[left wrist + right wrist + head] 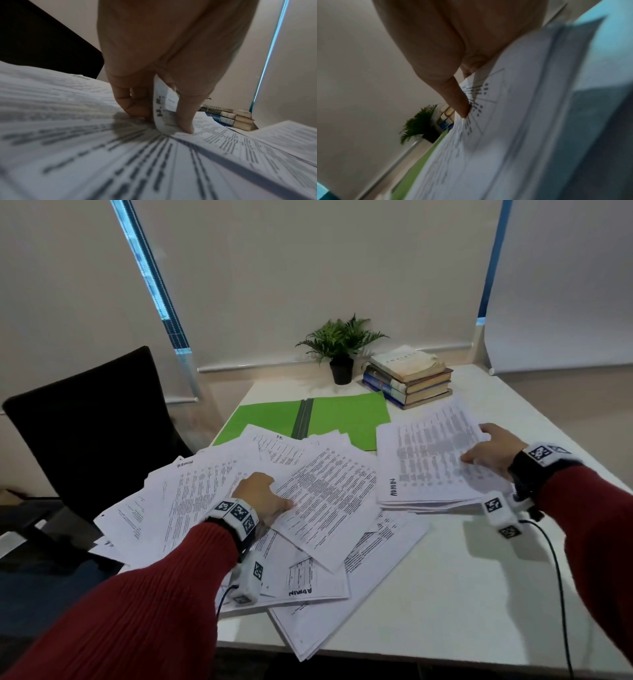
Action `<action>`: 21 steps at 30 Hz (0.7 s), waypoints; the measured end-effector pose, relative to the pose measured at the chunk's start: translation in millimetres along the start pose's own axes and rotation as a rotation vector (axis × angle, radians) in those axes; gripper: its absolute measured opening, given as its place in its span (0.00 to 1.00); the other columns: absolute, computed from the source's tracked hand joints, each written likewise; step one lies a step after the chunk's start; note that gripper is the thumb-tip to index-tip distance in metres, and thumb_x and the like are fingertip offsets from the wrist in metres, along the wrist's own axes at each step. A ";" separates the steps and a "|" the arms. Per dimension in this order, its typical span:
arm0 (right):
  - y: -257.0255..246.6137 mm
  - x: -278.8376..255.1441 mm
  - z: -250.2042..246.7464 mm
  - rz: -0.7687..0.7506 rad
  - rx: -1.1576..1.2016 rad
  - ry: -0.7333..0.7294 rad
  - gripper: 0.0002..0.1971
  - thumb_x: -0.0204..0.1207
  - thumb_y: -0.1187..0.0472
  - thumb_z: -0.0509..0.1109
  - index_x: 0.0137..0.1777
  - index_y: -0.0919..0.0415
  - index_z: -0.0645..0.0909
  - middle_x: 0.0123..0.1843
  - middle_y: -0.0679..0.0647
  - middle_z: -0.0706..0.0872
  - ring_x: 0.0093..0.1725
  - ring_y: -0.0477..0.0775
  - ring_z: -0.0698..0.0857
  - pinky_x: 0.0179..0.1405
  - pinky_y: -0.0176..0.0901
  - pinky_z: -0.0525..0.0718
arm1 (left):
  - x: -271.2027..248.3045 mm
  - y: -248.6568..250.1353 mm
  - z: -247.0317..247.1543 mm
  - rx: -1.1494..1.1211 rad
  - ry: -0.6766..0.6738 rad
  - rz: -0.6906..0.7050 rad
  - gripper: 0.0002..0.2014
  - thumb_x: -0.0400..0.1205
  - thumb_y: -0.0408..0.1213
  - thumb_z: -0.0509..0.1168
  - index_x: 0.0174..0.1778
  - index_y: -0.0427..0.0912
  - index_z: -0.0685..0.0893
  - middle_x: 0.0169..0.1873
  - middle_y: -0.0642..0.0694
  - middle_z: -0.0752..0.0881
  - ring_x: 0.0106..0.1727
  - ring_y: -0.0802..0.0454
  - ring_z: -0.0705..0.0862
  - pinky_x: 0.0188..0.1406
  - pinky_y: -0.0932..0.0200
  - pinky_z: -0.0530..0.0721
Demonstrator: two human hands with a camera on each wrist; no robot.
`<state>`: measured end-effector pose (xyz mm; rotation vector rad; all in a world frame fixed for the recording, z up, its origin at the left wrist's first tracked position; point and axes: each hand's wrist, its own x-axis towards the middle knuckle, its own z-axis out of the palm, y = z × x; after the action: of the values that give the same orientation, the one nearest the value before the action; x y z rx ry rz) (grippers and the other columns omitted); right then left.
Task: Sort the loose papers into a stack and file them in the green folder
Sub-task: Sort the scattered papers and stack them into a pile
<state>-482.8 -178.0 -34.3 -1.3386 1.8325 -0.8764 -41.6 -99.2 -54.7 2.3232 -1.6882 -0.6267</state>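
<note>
Spreading across a smooth white table point(445, 594): thin printed sheets, loose papers point(212, 494) fanning and overlapping in a flat, untidy heap toward the left and near edge, some overhanging it; lying open and flat behind them, a matte green folder point(346, 416) with a dark spine strip, holding nothing inside, its near edge partly covered by sheet corners; lying to the right of the heap, a squarer, thicker stack point(431, 460) of the same paper, edges roughly aligned, one corner overlapping the folder's right flap; pressing down on the heap, left hand point(263, 494) with fingers point(135, 108) bent and thumb tip on a page, pinching the curled-up corner of one sheet point(162, 102) between thumb and fingers, as seen from the left wrist; gripping the stack's right edge, right hand point(493, 450), thumb point(460, 102) pressing on the top page and the other fingers mostly hidden under or behind the sheets, so only a partial clasp showing; standing at the far side, a small fern point(339, 340) in a black pot beside four worn stacked books point(411, 381); sitting left of the table, a black chair point(89, 426).
</note>
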 end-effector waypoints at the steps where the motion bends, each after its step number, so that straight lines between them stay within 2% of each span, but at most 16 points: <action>1: 3.3 4.1 -4.6 -0.007 -0.072 0.020 0.35 0.71 0.73 0.80 0.79 0.61 0.75 0.61 0.67 0.89 0.52 0.68 0.89 0.56 0.59 0.88 | 0.2 -1.4 -1.6 -0.033 0.005 0.019 0.35 0.75 0.57 0.82 0.73 0.41 0.85 0.67 0.45 0.91 0.64 0.42 0.89 0.68 0.50 0.87; 3: 8.8 9.8 -11.7 -0.022 -0.179 0.042 0.33 0.71 0.75 0.79 0.77 0.63 0.77 0.57 0.66 0.88 0.47 0.64 0.86 0.52 0.57 0.87 | -0.8 -5.5 -4.2 -0.126 0.004 0.059 0.21 0.80 0.49 0.81 0.64 0.42 0.89 0.58 0.44 0.93 0.58 0.42 0.92 0.64 0.48 0.90; 5: 15.0 16.2 -16.9 -0.012 -0.236 0.066 0.31 0.70 0.77 0.77 0.75 0.65 0.77 0.54 0.68 0.89 0.44 0.68 0.88 0.48 0.57 0.88 | -2.9 -11.7 -7.8 -0.235 0.006 0.080 0.09 0.83 0.41 0.79 0.53 0.40 0.91 0.50 0.41 0.95 0.54 0.39 0.93 0.61 0.43 0.92; 7: 21.3 21.9 -21.5 0.017 -0.300 0.067 0.36 0.69 0.73 0.78 0.78 0.65 0.73 0.51 0.67 0.89 0.42 0.69 0.90 0.46 0.60 0.90 | -9.4 -17.6 -14.5 -0.357 0.021 0.060 0.07 0.85 0.39 0.77 0.47 0.37 0.91 0.49 0.34 0.95 0.49 0.37 0.94 0.54 0.45 0.93; 8: 22.8 23.6 -22.5 0.038 -0.349 0.065 0.41 0.68 0.69 0.79 0.81 0.63 0.68 0.51 0.67 0.89 0.44 0.69 0.91 0.47 0.60 0.91 | -13.0 -21.2 -18.3 -0.422 0.038 0.045 0.09 0.86 0.38 0.76 0.48 0.35 0.91 0.49 0.30 0.94 0.47 0.37 0.93 0.49 0.47 0.90; 10: 15.7 18.3 -22.1 0.053 -0.484 0.096 0.46 0.68 0.59 0.80 0.85 0.60 0.63 0.62 0.69 0.85 0.57 0.72 0.89 0.55 0.61 0.89 | -20.4 -25.2 -23.3 -0.575 0.084 0.025 0.09 0.87 0.38 0.74 0.54 0.34 0.91 0.50 0.31 0.94 0.47 0.36 0.93 0.42 0.49 0.87; 12: 0.9 6.5 -14.2 -0.027 -0.612 0.155 0.45 0.72 0.48 0.81 0.86 0.59 0.64 0.74 0.72 0.76 0.72 0.75 0.80 0.68 0.63 0.82 | -28.9 -25.2 -25.6 -0.720 0.132 0.021 0.07 0.89 0.38 0.72 0.58 0.38 0.90 0.49 0.38 0.95 0.47 0.38 0.93 0.40 0.51 0.87; 13: -9.1 -4.8 -6.8 -0.101 -0.604 0.149 0.43 0.74 0.43 0.79 0.85 0.59 0.67 0.77 0.71 0.74 0.75 0.74 0.77 0.72 0.63 0.79 | -34.4 -23.2 -25.8 -0.774 0.147 0.025 0.07 0.90 0.38 0.71 0.58 0.38 0.90 0.49 0.41 0.94 0.45 0.42 0.91 0.38 0.53 0.86; 15: -29.3 -32.8 17.2 -0.217 -0.451 0.056 0.38 0.76 0.36 0.74 0.80 0.58 0.76 0.77 0.64 0.79 0.74 0.67 0.81 0.76 0.60 0.77 | -41.2 -20.6 -22.8 -0.855 0.161 0.023 0.08 0.90 0.38 0.70 0.59 0.38 0.89 0.47 0.43 0.92 0.42 0.48 0.87 0.35 0.56 0.83; 17: -46.1 -65.1 48.5 -0.229 -0.176 -0.120 0.35 0.76 0.32 0.72 0.72 0.59 0.83 0.68 0.57 0.87 0.64 0.60 0.87 0.71 0.59 0.82 | -45.4 -15.1 -16.9 -0.913 0.159 0.008 0.07 0.91 0.38 0.70 0.59 0.38 0.89 0.43 0.45 0.90 0.39 0.50 0.84 0.33 0.56 0.81; 19: -59.5 -94.2 84.6 -0.111 0.177 -0.314 0.31 0.75 0.34 0.75 0.64 0.61 0.84 0.60 0.60 0.91 0.55 0.59 0.92 0.61 0.58 0.90 | -50.1 -9.8 -10.7 -0.918 0.140 0.018 0.07 0.91 0.39 0.69 0.59 0.40 0.90 0.44 0.44 0.90 0.39 0.49 0.83 0.33 0.56 0.80; 21: -63.8 -114.1 119.6 0.011 0.462 -0.438 0.26 0.77 0.45 0.79 0.66 0.63 0.82 0.59 0.63 0.92 0.54 0.62 0.93 0.59 0.58 0.91 | -54.3 -7.4 -5.5 -0.873 0.097 0.034 0.08 0.90 0.41 0.70 0.59 0.41 0.90 0.47 0.43 0.92 0.40 0.48 0.86 0.34 0.57 0.82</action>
<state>-325.1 -97.5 -28.4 -1.1125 1.2101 -0.8536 -46.8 -46.1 -41.0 1.6527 -1.0754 -0.9741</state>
